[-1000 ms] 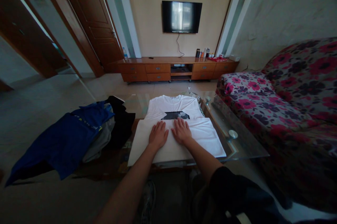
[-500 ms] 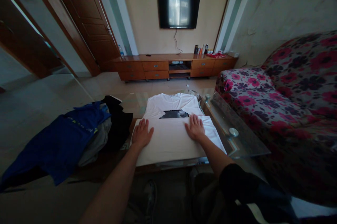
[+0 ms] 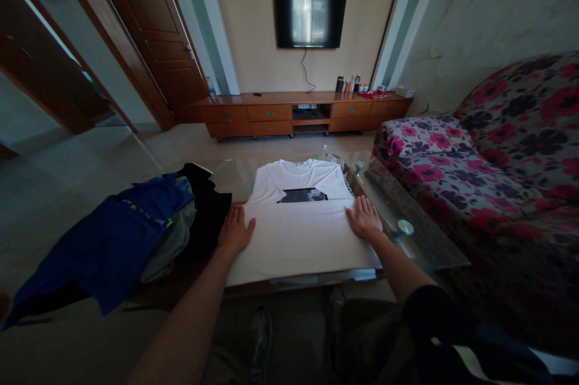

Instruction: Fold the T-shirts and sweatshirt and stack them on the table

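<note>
A white T-shirt [image 3: 298, 234] lies on the glass coffee table [image 3: 434, 249] in front of me, its lower part folded up over the chest. Above the fold, part of a dark print and the neckline show. Flat on the shirt's left edge rests my left hand [image 3: 236, 231], fingers stretched out. My right hand [image 3: 364, 218] lies palm down at the right edge, its fingers extended too. Neither hand grips the cloth.
Left of the shirt is a heap of clothes with a blue garment [image 3: 108, 234], a grey one and a black one [image 3: 210, 222]. A flowered sofa [image 3: 443, 162] stands on the right. Beyond are a low wooden cabinet [image 3: 271, 113] and a wall television [image 3: 310, 18].
My right hand has slid right across the folded cloth to its right edge. My left hand has shifted slightly left and down. The right part of the shirt now lies flatter.
</note>
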Demonstrator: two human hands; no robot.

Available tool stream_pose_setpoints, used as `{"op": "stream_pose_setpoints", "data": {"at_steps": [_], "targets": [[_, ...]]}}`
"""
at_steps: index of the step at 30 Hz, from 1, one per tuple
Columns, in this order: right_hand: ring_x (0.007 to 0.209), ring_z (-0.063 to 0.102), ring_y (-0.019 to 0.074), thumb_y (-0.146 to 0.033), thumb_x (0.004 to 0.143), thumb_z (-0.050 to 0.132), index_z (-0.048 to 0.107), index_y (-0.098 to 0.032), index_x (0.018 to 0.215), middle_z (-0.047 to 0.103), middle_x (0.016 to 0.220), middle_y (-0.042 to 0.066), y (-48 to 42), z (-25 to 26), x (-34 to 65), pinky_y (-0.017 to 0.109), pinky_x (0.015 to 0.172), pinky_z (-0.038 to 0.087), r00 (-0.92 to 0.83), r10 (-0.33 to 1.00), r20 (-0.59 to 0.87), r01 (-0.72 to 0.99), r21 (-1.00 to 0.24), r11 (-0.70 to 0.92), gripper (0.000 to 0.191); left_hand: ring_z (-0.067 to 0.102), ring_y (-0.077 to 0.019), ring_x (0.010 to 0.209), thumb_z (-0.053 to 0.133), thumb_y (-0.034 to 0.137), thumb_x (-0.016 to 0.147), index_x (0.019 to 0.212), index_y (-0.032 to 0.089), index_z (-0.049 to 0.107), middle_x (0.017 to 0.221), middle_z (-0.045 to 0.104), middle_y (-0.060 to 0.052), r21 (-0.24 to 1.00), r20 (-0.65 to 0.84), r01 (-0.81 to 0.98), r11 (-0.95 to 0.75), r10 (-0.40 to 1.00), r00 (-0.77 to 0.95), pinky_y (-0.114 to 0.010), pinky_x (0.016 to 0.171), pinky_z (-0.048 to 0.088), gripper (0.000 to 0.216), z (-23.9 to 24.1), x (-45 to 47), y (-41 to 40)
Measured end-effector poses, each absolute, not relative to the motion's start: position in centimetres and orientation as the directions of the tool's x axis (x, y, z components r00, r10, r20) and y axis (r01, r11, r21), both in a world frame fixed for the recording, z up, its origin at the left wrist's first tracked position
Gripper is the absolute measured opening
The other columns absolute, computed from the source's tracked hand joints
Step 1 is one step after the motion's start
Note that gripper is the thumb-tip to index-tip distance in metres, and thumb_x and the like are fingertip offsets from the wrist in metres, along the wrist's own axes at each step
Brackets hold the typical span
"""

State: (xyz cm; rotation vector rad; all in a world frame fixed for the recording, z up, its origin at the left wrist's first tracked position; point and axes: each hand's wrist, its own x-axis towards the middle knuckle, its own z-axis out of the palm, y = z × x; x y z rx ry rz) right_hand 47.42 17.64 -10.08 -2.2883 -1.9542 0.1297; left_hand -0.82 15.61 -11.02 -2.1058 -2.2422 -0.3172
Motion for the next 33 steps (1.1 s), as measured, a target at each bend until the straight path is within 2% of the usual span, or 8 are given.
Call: {"op": "stream_pose_setpoints", "data": {"at_steps": [5,9,13,17,21,27,29,33], "targets": [[0.158,0.01,0.0278,-0.062,0.1,0.01,0.03,-0.008,0.161,0.019,0.17,0.014,18.5,-10.4,47.2,0.046,0.126,0.01,0.249,0.967,0.053,0.947,-0.223,-0.231,0.084,0.035,-0.0287,0.15,0.03,0.044,0.102,0.147,0.008,0.047,0.158,0.043,-0.019,0.15,0.224,0.985,0.091,0.967,-0.123,-0.043,0.123,0.027,0.06,-10.0,0.0,16.4],[0.158,0.011,0.0296,-0.059,0.102,0.012,0.029,-0.008,0.161,0.015,0.171,0.014,19.1,-10.0,47.1,0.047,0.126,0.011,0.261,0.963,0.073,0.947,-0.213,-0.241,0.08,0.035,-0.0307,0.15,0.035,0.041,0.101,0.149,0.003,0.043,0.159,0.04,-0.023,0.178,0.266,0.977,0.114,0.951,-0.159,-0.043,0.123,0.027,0.062,-9.7,0.5,18.0],[0.158,0.006,0.0266,-0.056,0.104,0.013,0.023,-0.012,0.163,0.01,0.172,0.01,19.6,-9.4,46.2,0.046,0.126,0.01,0.108,0.987,0.121,0.983,-0.159,-0.088,0.074,0.026,-0.0273,0.155,0.031,0.041,0.103,0.155,0.01,0.038,0.166,0.033,-0.015,0.176,0.251,0.98,-0.096,0.967,0.049,-0.042,0.125,0.022,0.061,-9.7,2.3,19.2],[0.158,0.007,0.0262,-0.057,0.105,0.017,0.017,-0.023,0.165,0.011,0.172,0.006,19.3,-9.2,44.9,0.049,0.126,0.009,-0.07,0.996,0.055,0.987,-0.142,0.077,0.069,0.023,-0.0275,0.156,0.028,0.045,0.104,0.158,0.014,0.037,0.168,0.029,-0.011,0.171,0.175,0.96,-0.222,0.966,0.192,-0.044,0.126,0.017,0.063,-10.1,4.1,19.0],[0.156,0.014,0.0278,-0.056,0.106,0.022,0.026,-0.023,0.162,0.022,0.17,0.008,18.8,-8.7,43.7,0.05,0.125,0.008,-0.05,0.998,0.036,0.987,-0.151,0.055,0.065,0.028,-0.0282,0.153,0.031,0.046,0.104,0.156,0.019,0.042,0.166,0.034,-0.011,0.181,0.166,0.969,-0.171,0.976,0.141,-0.046,0.125,0.018,0.06,-10.3,4.7,18.1],[0.135,0.044,0.0315,-0.049,0.105,0.035,0.057,-0.022,0.138,0.052,0.145,0.016,20.8,-6.6,42.4,0.049,0.113,0.031,0.088,0.995,0.041,0.976,-0.201,-0.078,0.048,0.045,-0.0294,0.139,0.036,0.046,0.103,0.141,0.026,0.057,0.15,0.053,-0.013,0.229,0.187,0.967,-0.113,0.98,0.071,-0.048,0.117,0.03,0.048,-9.0,5.1,18.6],[0.131,0.046,0.0332,-0.049,0.103,0.04,0.059,-0.021,0.134,0.052,0.142,0.017,22.3,-6.5,42.3,0.048,0.108,0.037,0.167,0.986,0.027,0.953,-0.26,-0.155,0.046,0.049,-0.0305,0.134,0.036,0.047,0.103,0.133,0.027,0.062,0.143,0.058,-0.013,0.273,0.19,0.959,-0.076,0.981,0.024,-0.05,0.114,0.033,0.045,-8.6,5.2,19.7],[0.132,0.048,0.0356,-0.041,0.097,0.052,0.054,-0.017,0.14,0.051,0.143,0.02,25.9,-6.9,42.7,0.047,0.108,0.038,0.294,0.955,0.038,0.884,-0.391,-0.256,0.049,0.048,-0.0344,0.136,0.046,0.044,0.098,0.134,0.023,0.063,0.143,0.056,-0.017,0.429,0.142,0.889,0.159,0.96,-0.241,-0.051,0.111,0.036,0.044,-8.2,4.8,22.9]]}}
